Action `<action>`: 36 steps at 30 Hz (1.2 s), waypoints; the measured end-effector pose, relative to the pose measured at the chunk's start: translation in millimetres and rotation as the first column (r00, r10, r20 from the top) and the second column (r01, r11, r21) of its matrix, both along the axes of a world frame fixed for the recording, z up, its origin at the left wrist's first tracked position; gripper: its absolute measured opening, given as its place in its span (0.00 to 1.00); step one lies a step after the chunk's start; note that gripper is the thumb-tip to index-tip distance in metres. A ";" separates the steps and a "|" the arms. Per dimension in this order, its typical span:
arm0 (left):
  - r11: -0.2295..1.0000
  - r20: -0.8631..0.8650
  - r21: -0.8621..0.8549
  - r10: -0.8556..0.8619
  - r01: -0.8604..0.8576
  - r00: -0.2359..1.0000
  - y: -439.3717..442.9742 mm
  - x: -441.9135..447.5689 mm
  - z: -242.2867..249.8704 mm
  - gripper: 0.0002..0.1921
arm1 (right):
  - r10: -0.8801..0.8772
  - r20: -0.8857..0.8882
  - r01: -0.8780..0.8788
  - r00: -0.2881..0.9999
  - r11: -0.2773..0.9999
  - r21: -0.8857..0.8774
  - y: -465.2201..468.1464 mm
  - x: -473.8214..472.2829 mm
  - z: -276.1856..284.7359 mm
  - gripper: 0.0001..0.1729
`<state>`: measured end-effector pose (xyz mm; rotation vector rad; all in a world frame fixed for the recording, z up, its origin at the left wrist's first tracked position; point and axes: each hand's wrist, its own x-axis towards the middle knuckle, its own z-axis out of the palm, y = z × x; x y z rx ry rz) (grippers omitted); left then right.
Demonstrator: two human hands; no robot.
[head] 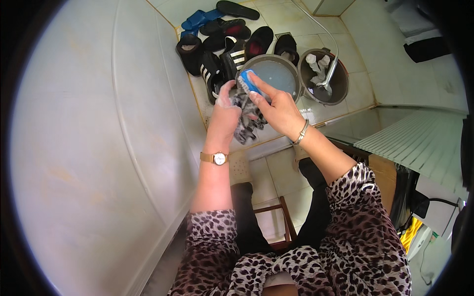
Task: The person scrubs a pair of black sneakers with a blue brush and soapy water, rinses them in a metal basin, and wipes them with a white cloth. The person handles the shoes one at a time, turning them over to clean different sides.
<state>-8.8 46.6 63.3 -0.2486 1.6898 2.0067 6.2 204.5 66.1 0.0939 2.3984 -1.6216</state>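
My left hand (pixel 226 113), wet with suds, grips a soapy black-and-white item (pixel 246 129) that looks like a shoe or cloth; its exact kind is unclear. In my right hand (pixel 272 101) is a blue scrubbing brush (pixel 248 79), its white bristles turned toward the left and covered in foam. The brush is just above the soapy item. Behind both hands stands a round basin (pixel 281 76) of cloudy bluish water. To its right, a dark bucket (pixel 346 83) holds white wet items (pixel 319 66) and a metal shower head (pixel 326 86).
Black striped sneakers (pixel 212 74), other dark shoes (pixel 261 40) and blue slippers (pixel 198 18) crowd the floor behind the basin. A pale wall (pixel 163 92) borders the left. Glass panel (pixel 414 129) lies right; a wooden stool (pixel 287 218) is between my legs.
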 end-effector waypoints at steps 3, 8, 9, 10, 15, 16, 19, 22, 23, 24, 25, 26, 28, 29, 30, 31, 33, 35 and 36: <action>0.991 -0.032 -0.125 -0.044 0.040 0.999 -0.6 1.0 -2.2 0.43 | -0.059 -0.014 0.060 0.998 0.997 0.057 0.4 -0.9 -9.6 0.29; 0.975 -0.023 -0.221 -0.003 -0.002 1.000 -5.1 0.5 -15.3 0.44 | -0.129 -0.046 0.135 0.991 0.974 0.184 -2.2 -2.9 -22.8 0.29; 0.982 -0.138 -0.183 0.013 -0.038 0.990 -5.4 -1.1 -18.8 0.43 | -0.091 -0.005 0.091 0.996 0.986 0.141 -3.9 -1.8 -23.9 0.29; 0.985 -0.252 -0.145 0.054 -0.093 0.966 -5.4 -3.2 -22.3 0.41 | -0.086 0.005 0.085 0.996 0.989 0.119 -6.2 0.0 -24.3 0.29; 0.906 0.038 0.207 0.369 -0.368 0.929 -19.4 -8.8 -35.8 0.21 | -0.035 -0.175 0.066 0.984 0.982 0.175 -23.9 17.0 -17.5 0.29; 0.800 0.153 0.306 0.494 -0.516 0.856 -20.2 -9.1 -39.5 0.15 | -0.019 -0.184 0.042 0.983 0.992 0.122 -27.9 20.8 -15.3 0.29; 0.726 0.221 0.266 0.595 -0.635 0.773 -26.5 -11.2 -50.1 0.13 | 0.160 -0.096 -0.156 0.982 0.987 0.044 -36.7 28.3 -10.8 0.29; 0.720 0.360 0.371 0.471 -0.587 0.805 -33.8 -12.4 -57.6 0.10 | 0.111 -0.182 -0.085 0.977 0.986 0.144 -38.6 27.8 -9.8 0.29; 0.712 0.395 0.426 0.408 -0.558 0.823 -35.3 -12.7 -58.7 0.10 | 0.089 -0.244 -0.050 0.966 0.986 0.159 -38.1 26.5 -10.1 0.29; 0.706 0.388 0.512 0.318 -0.489 0.865 -35.3 -12.5 -58.7 0.09 | -0.052 -0.334 0.112 0.941 0.981 0.160 -37.1 25.0 -10.5 0.28; 0.688 0.369 0.595 0.225 -0.415 0.902 -37.1 -12.9 -57.1 0.08 | -0.022 -0.273 0.057 0.962 0.991 0.121 -36.0 23.5 -11.0 0.28; 0.659 0.341 0.671 0.133 -0.340 0.931 -35.8 -12.1 -55.1 0.07 | -0.040 -0.274 0.065 0.961 0.995 0.081 -34.9 22.2 -11.4 0.28; 0.695 0.431 0.369 0.460 -0.616 0.777 -29.9 -10.7 -49.2 0.07 | 0.064 -0.266 -0.045 0.962 0.996 0.077 -33.2 20.7 -11.7 0.29; 0.675 0.436 0.361 0.488 -0.644 0.756 -30.3 -9.9 -44.1 0.08 | 0.143 -0.346 -0.124 0.927 0.989 0.077 -32.8 20.3 -11.6 0.28; 0.664 0.436 0.383 0.483 -0.642 0.760 -28.6 -9.0 -39.9 0.10 | 0.073 -0.388 -0.054 0.919 0.997 0.060 -32.4 19.8 -11.4 0.28; 0.663 0.414 0.438 0.451 -0.607 0.791 -27.7 -7.1 -35.8 0.12 | 0.101 -0.348 -0.076 0.932 0.994 0.082 -32.1 18.9 -11.1 0.28; 0.600 0.361 0.727 0.081 -0.334 0.929 -28.2 -6.1 -30.0 0.15 | -0.135 -0.109 0.140 0.985 0.989 0.041 -31.4 17.0 -9.7 0.29; 0.644 0.409 0.649 0.153 -0.404 0.900 -27.1 -6.5 -28.6 0.14 | -0.075 -0.313 0.082 0.947 0.997 0.010 -33.3 17.2 -9.5 0.28; 0.610 0.533 0.450 0.401 -0.652 0.744 -24.1 -7.2 -29.2 0.14 | 0.012 -0.485 -0.010 0.874 1.000 0.006 -36.0 18.6 -9.1 0.28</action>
